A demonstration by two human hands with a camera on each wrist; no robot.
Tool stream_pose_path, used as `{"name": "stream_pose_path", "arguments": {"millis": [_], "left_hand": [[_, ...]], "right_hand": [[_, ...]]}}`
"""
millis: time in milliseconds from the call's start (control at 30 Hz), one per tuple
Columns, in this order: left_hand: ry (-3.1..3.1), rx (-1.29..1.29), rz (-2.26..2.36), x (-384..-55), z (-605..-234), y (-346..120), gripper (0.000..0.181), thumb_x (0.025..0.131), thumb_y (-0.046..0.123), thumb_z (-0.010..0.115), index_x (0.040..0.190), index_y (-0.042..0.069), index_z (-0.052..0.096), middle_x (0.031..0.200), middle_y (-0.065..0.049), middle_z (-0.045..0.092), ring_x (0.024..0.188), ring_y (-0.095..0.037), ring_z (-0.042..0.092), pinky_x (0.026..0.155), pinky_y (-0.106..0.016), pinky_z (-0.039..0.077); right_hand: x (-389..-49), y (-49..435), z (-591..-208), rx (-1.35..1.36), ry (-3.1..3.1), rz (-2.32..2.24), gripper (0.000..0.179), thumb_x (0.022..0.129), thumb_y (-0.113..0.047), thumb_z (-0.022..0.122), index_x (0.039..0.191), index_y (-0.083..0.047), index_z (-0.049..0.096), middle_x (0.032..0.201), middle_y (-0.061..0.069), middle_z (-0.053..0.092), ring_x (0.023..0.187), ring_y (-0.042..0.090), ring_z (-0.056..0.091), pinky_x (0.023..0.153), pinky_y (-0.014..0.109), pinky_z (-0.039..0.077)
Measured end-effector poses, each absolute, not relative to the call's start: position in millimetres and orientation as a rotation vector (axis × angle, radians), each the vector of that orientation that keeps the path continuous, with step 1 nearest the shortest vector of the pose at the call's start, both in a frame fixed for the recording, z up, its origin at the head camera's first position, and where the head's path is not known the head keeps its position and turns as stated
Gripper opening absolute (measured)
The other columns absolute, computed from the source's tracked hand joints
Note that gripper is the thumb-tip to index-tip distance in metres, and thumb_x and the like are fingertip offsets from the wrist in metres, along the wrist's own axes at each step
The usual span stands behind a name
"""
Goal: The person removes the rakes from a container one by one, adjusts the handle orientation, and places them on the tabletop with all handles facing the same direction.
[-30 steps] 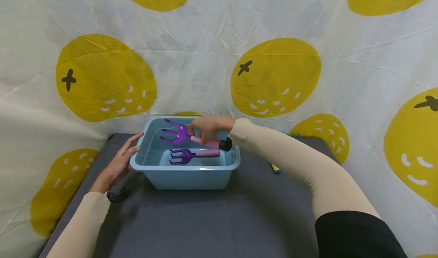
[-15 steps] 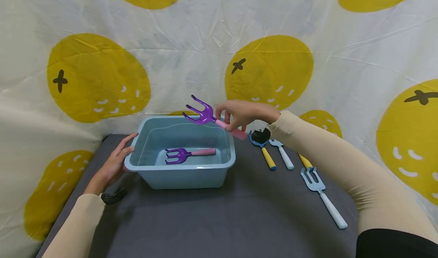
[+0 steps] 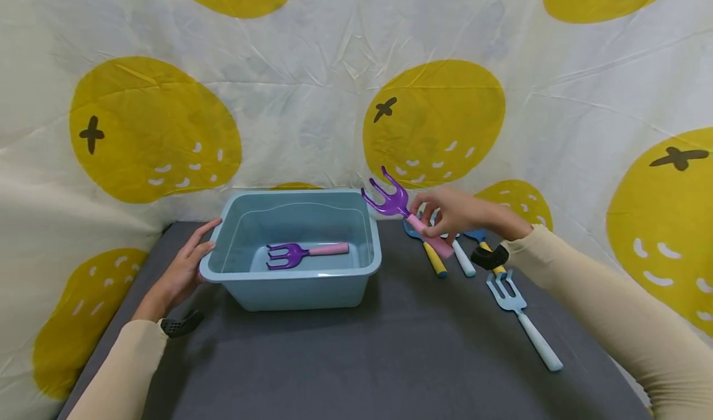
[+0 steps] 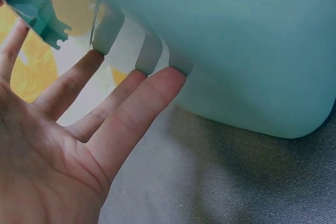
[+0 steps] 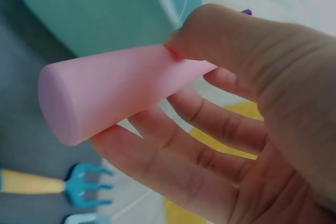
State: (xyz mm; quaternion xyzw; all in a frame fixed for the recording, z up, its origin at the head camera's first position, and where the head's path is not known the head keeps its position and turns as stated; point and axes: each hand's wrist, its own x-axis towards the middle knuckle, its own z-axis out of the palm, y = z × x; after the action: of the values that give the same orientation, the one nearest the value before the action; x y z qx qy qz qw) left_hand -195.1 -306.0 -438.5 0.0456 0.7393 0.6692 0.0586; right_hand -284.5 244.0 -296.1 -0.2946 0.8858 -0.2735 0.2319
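A purple hand rake [image 3: 392, 202] with a pink handle [image 5: 115, 87] hangs in the air right of the basin. My right hand [image 3: 453, 210] grips its handle between thumb and fingers, tines tilted up and left. Inside the light blue basin [image 3: 295, 293] lies a purple hand fork [image 3: 292, 255], its pink handle pointing right. My left hand [image 3: 184, 268] touches the left side of the basin. In the left wrist view its straight, spread fingers [image 4: 139, 100] meet the outer wall.
Right of the basin lie a blue tool with a yellow handle [image 3: 434, 260], a white-handled tool [image 3: 463, 259] and another yellow-handled blue tool [image 3: 476, 235], partly hidden. Closer lies a light blue hand fork [image 3: 537, 339]. A fruit-print cloth [image 3: 301, 123] hangs behind the grey table [image 3: 345, 370].
My right hand has lifted the hand rake out of the basin and carried it right, over the tools there. The left hand stays against the basin.
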Motion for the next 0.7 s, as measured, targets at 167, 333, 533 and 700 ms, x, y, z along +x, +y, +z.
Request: {"name": "stream_pose_path", "arguments": {"millis": [167, 333, 533, 700], "left_hand": [[2.240, 0.136, 2.029, -195, -438, -306, 0.055, 0.111, 0.036, 0.045, 0.162, 0.039, 0.025, 0.143, -0.002, 0.030, 0.095, -0.017, 0.064, 0.074, -0.038, 0.060], [2.179, 0.156, 2.089, -195, -440, -306, 0.054, 0.111, 0.032, 0.045, 0.161, 0.038, 0.027, 0.137, 0.000, 0.035, 0.090, -0.014, 0.064, 0.072, -0.036, 0.060], [2.176, 0.196, 2.087, -193, -443, -308, 0.052, 0.112, 0.029, 0.042, 0.161, 0.038, 0.027, 0.134, 0.002, 0.037, 0.088, -0.011, 0.063, 0.071, -0.036, 0.059], [2.191, 0.203, 2.080, -193, -442, -307, 0.053, 0.112, 0.030, 0.043, 0.162, 0.038, 0.026, 0.136, 0.003, 0.037, 0.091, -0.012, 0.063, 0.072, -0.037, 0.059]], "right_hand": [[-269, 282, -322, -0.794, 2.439, -0.849, 0.036, 0.094, -0.010, 0.075, 0.125, -0.006, 0.058, 0.099, 0.014, 0.066, 0.074, 0.027, 0.070, 0.058, 0.043, 0.060], [-250, 319, -350, -0.726, 2.444, -0.943, 0.038, 0.094, -0.010, 0.074, 0.128, -0.005, 0.057, 0.100, 0.013, 0.065, 0.078, 0.026, 0.069, 0.059, 0.043, 0.060], [-221, 356, -387, -0.645, 2.404, -1.115, 0.043, 0.094, -0.006, 0.074, 0.130, 0.002, 0.053, 0.098, 0.017, 0.063, 0.078, 0.028, 0.070, 0.056, 0.044, 0.059], [-197, 379, -415, -0.530, 2.368, -1.200, 0.045, 0.094, -0.004, 0.071, 0.133, 0.006, 0.051, 0.103, 0.019, 0.063, 0.080, 0.028, 0.069, 0.057, 0.045, 0.060]]}}
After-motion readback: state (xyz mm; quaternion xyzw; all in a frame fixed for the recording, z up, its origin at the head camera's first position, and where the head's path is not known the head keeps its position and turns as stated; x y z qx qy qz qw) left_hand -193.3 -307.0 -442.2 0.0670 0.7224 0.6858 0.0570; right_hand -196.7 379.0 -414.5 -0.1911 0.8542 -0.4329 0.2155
